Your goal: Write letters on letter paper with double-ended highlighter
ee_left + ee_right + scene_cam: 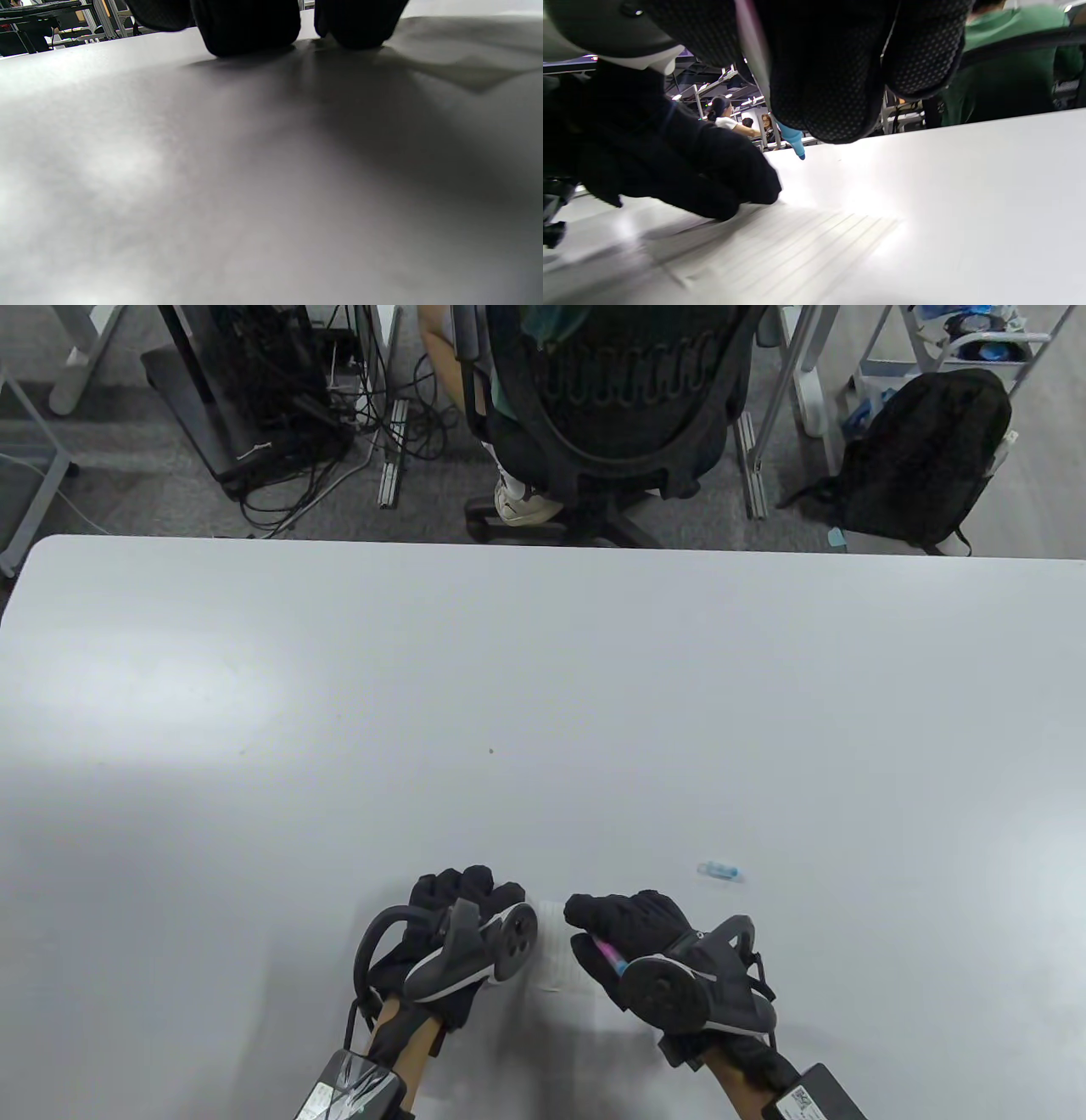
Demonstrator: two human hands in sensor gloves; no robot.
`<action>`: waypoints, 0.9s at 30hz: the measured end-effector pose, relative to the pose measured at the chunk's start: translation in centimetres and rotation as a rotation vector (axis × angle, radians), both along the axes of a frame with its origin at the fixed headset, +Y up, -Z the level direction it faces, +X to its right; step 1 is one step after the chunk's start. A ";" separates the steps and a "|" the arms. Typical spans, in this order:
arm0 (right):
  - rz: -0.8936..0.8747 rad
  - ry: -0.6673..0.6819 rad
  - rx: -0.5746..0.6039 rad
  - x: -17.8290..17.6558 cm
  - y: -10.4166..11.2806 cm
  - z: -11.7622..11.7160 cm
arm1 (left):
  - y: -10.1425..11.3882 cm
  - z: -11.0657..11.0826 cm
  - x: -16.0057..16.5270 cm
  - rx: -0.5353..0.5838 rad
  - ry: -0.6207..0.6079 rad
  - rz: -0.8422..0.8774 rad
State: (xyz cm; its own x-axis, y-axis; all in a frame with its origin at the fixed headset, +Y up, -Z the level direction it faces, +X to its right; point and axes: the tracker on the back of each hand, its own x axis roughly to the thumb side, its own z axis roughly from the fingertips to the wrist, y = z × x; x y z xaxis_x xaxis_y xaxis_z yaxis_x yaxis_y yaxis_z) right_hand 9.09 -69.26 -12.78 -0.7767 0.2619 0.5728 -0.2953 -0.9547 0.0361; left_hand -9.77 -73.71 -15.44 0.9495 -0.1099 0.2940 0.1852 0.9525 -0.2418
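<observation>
A sheet of lined letter paper (562,952) lies near the table's front edge, between my two hands. My left hand (465,892) rests on its left side with the fingertips (250,29) down on the surface. My right hand (596,923) grips the double-ended highlighter (609,954), whose pink barrel shows between thumb and fingers. In the right wrist view the highlighter's blue tip (796,146) points down, a little above the lined paper (785,250), with my left hand (683,173) beside it. Most of the paper is hidden under the hands.
A small blue-and-clear cap (721,871) lies on the white table (543,712) just right of my right hand. Beyond the far edge sit an office chair (611,407) with a person in green, cables, and a black backpack (925,458).
</observation>
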 end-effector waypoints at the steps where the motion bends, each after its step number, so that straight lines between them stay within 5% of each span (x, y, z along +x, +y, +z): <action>1: -0.010 0.001 -0.020 -0.4 -0.4 -0.1 | 0.0 0.0 0.0 -0.002 -0.001 0.002; 27: 0.021 0.053 -0.083 -2.3 -2.5 -0.9 | -0.1 0.0 0.0 -0.027 -0.017 0.033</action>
